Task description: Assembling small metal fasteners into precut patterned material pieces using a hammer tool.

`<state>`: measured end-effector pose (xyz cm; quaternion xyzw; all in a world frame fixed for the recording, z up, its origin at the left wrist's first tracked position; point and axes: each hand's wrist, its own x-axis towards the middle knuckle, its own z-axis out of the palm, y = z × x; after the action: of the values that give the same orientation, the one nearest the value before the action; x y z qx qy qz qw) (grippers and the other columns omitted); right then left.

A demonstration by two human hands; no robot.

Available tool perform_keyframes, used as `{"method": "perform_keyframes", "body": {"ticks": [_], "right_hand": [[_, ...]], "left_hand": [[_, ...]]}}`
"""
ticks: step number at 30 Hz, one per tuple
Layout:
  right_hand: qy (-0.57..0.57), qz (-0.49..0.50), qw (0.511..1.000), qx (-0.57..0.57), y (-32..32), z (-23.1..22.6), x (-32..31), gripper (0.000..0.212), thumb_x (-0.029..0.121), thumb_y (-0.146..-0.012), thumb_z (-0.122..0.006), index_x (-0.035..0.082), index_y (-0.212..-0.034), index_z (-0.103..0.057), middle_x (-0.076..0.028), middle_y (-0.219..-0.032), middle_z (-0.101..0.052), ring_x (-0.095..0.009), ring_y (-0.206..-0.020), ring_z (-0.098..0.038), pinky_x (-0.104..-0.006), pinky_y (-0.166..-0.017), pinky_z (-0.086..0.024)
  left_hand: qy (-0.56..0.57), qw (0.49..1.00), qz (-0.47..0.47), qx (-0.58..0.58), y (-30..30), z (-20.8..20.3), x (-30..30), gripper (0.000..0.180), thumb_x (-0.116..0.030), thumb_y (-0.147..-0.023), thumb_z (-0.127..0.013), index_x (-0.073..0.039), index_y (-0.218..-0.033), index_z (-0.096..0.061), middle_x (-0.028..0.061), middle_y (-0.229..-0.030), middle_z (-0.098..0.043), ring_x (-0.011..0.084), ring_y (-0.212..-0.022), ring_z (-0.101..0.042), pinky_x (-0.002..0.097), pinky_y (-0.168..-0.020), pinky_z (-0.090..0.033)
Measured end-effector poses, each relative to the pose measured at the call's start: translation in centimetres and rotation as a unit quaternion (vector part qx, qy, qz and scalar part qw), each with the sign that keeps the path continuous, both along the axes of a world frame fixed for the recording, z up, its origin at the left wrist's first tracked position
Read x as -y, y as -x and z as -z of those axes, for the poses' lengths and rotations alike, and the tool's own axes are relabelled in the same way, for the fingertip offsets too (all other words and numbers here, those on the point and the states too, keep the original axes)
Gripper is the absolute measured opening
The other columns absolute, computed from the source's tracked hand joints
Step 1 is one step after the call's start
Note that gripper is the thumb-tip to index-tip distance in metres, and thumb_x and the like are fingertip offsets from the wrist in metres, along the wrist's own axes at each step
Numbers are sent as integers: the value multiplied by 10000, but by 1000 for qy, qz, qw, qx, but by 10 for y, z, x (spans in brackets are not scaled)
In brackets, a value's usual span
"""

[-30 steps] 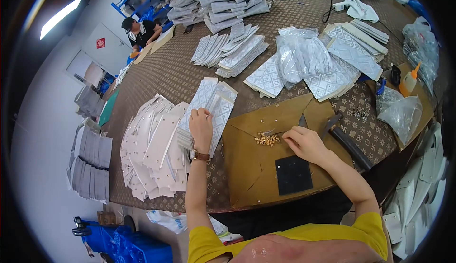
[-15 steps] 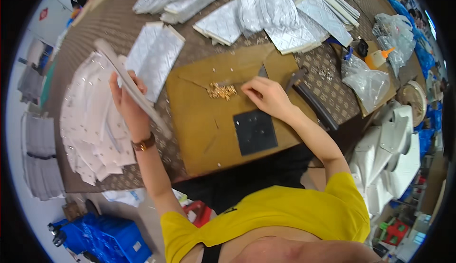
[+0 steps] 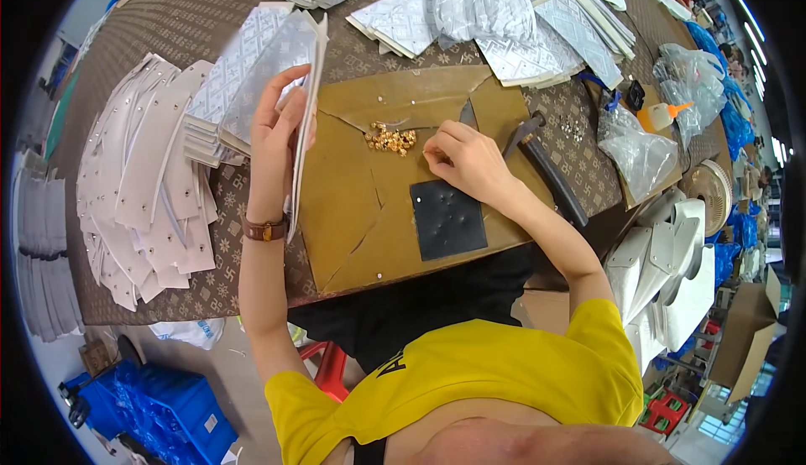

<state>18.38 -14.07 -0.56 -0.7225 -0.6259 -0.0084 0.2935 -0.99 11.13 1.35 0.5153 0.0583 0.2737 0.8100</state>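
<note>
On the brown patterned tabletop (image 3: 228, 213): one tan mat (image 3: 353, 247), bearing a small heap of gold studs (image 3: 389, 139) and, nearer the person, a square black pad (image 3: 449, 223). Left hand (image 3: 279, 125): grip closed, thumb and fingers clasping a pale panel (image 3: 294, 49), steeply tilted, over the mat's left edge. Right hand (image 3: 470, 160): grip loosely curled beside the studs, contents cannot be told. Far left: white studded pieces (image 3: 151, 188), overlapping. Right: dark-handled hammer (image 3: 554, 181).
</note>
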Motion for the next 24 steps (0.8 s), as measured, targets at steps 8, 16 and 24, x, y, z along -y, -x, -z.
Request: {"method": "perform_keyframes", "body": {"ticks": [8,16,24], "right_hand": [[116,-19,971,-209,22,-16,53,111,-6,-839,-761,19,-939,-722,-81,-890,-655,-250,-728,-674,-336,-633,-559],[157,-119,921,-337,37,-34,92,98,27,-870,-768,22,-961,-734,-87,-938,-701,-252,-750,-692,-350,-660,-575],[63,-5,863,-501,75,213,125,521,190,-1041,-657,50,-1510,-480,-162,-1458,-555,-277,-1358,-535,-429,-1136,-450]], "left_hand": [[-171,980,-33,-99,-12,-15,26,343,-98,-1004,-718,-25,-1333,-655,29,-1117,-716,47,-956,-617,196,-822,-494],[-291,945,40,-144,-16,-1,36,332,-96,-956,-773,-25,-1273,-704,5,-1157,-733,44,-1001,-631,193,-868,-496],[-332,927,65,-160,-31,-2,45,318,-99,-937,-783,-36,-1244,-729,31,-1157,-746,80,-1042,-640,240,-928,-499]]}}
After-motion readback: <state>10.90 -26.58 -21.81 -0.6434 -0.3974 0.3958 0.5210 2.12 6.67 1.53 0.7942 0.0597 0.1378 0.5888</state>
